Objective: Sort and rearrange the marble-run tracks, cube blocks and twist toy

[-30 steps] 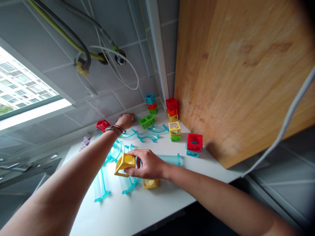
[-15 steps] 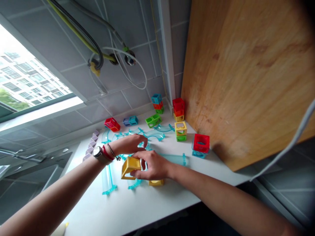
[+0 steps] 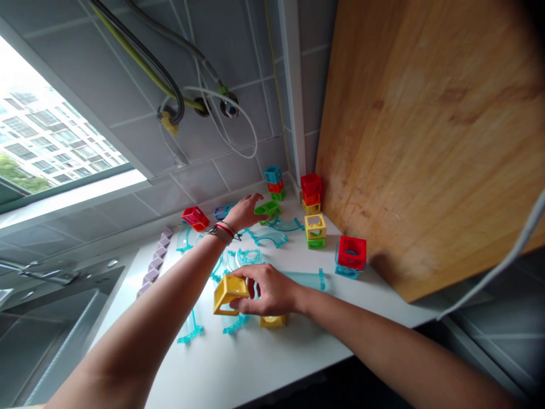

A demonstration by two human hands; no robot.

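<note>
My right hand (image 3: 272,291) grips a yellow hollow cube block (image 3: 230,292) by its right side, holding it tilted over the white counter. My left hand (image 3: 244,213) is stretched to the back, thumb and forefinger apart, beside a green hollow block (image 3: 269,210); whether it touches that block I cannot tell. Partly hidden below my right hand sits another yellow block (image 3: 273,322). Clear teal track pieces (image 3: 268,236) lie between and around my hands. Behind my left hand a blue and purple block pair (image 3: 223,211) is partly covered.
Red blocks (image 3: 195,218) lie at the back left. Stacks stand at the corner: blue-red-green (image 3: 274,182), red-yellow (image 3: 311,193), yellow-green (image 3: 315,230), red-teal (image 3: 351,255). Purple zigzag pieces (image 3: 156,262) line the left beside the sink (image 3: 72,318). A wooden panel (image 3: 426,142) rises at right.
My left hand has moved away from beside my right hand, back to the green block. My right hand still holds the yellow cube block in nearly the same place.
</note>
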